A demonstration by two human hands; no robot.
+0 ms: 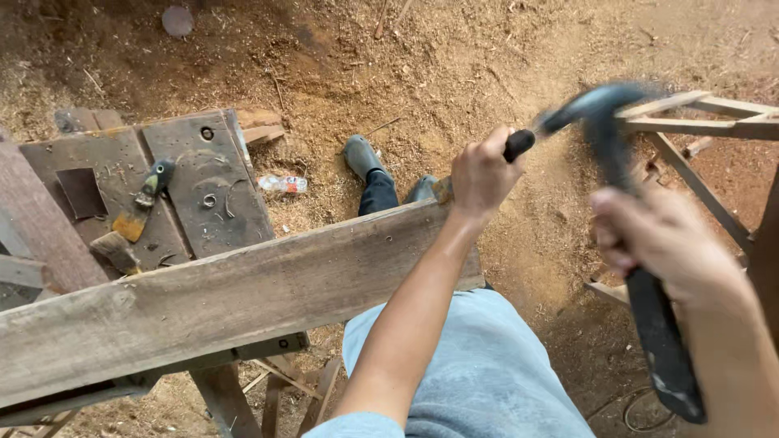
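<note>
My left hand (483, 174) is closed around a tool with a black handle (519, 144) and holds it at the far end of a long rough wooden plank (227, 300). The tool's tip is hidden behind the hand. My right hand (661, 243) grips the dark handle of a hammer (649, 324). The hammer's head (596, 105) is raised to the right of the left hand and is blurred by motion. The plank lies across a worn wooden workbench (203, 203) and slopes up toward the right.
On the bench lie a scraper (146, 199), a dark sheet of sandpaper (81, 192) and a small wooden block (114, 251). A plastic bottle (284, 184) lies in the sawdust. A wooden frame (706, 118) stands at right. My shoes (361, 154) are beyond the plank.
</note>
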